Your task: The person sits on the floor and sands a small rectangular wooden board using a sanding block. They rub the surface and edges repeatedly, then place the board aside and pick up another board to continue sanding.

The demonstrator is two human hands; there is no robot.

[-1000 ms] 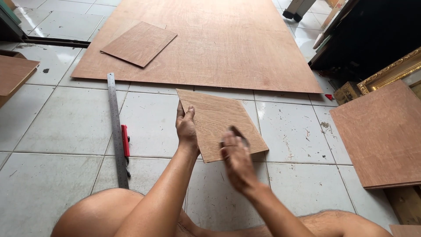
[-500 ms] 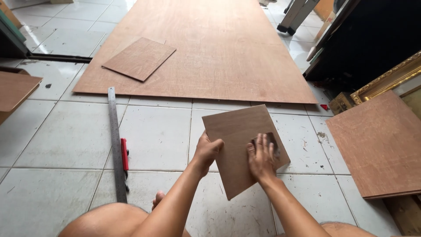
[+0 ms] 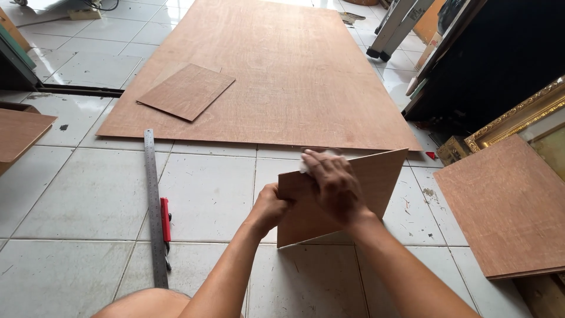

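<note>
1. A small cut plywood panel (image 3: pixel 347 206) stands tilted on its lower edge on the white tiled floor (image 3: pixel 82 200), just in front of the near edge of the large plywood sheet, its brown face turned toward the camera.
2. The left hand (image 3: pixel 272 207) grips the panel's left edge, fingers wrapped shut around it.
3. The right hand (image 3: pixel 332 185) lies over the upper left part of the panel's face, fingers curled and pressing a small white scrap (image 3: pixel 307 164), perhaps paper or cloth, against the top edge; what the scrap is cannot be told.
4. Both bare forearms reach in from the bottom of the view, with a bare knee (image 3: pixel 141 303) at the bottom left.
5. Left of the hands, a long steel ruler (image 3: pixel 154 206) lies on the floor, running away from the camera, with a red-handled tool (image 3: pixel 166 221) just beside its right side.
6. Beyond the panel, the large plywood sheet (image 3: pixel 282 70) lies flat on the floor, covering most of its far part.
7. A smaller rectangular offcut (image 3: pixel 187 91) rests on the sheet's near left corner.
8. Another plywood board (image 3: pixel 506 206) lies at the floor's right edge, near a gilded picture frame (image 3: pixel 518 115).
9. A further wooden piece (image 3: pixel 20 132) shows at the left edge.
</note>
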